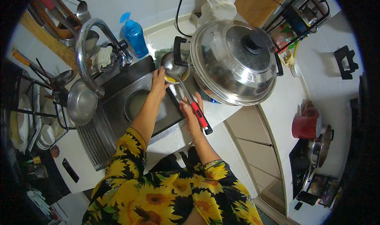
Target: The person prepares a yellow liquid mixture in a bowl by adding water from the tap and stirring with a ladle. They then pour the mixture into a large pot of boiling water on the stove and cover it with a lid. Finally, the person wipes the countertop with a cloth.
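A steel ladle [185, 90] with a red and black handle lies with its scoop over a small bowl [187, 74] on the counter beside the sink. Something yellow [170, 79] shows inside the bowl, partly covered by the scoop. My left hand [158, 82] grips the bowl's left side, fingertips close to the scoop's edge. My right hand [191, 113] is at the ladle's handle, fingers spread to either side of it; how firmly it holds cannot be seen. Just right of the bowl stands a large lidded steel pot [207, 58] with black handles.
A steel sink [118, 130] with a round basin [135, 106] lies left, under a curved faucet [80, 47]. Behind it stands a blue pump bottle [135, 38]. A dish rack [35, 113] is far left. Rightward, a red pot [305, 127] sits near a black stove [299, 165].
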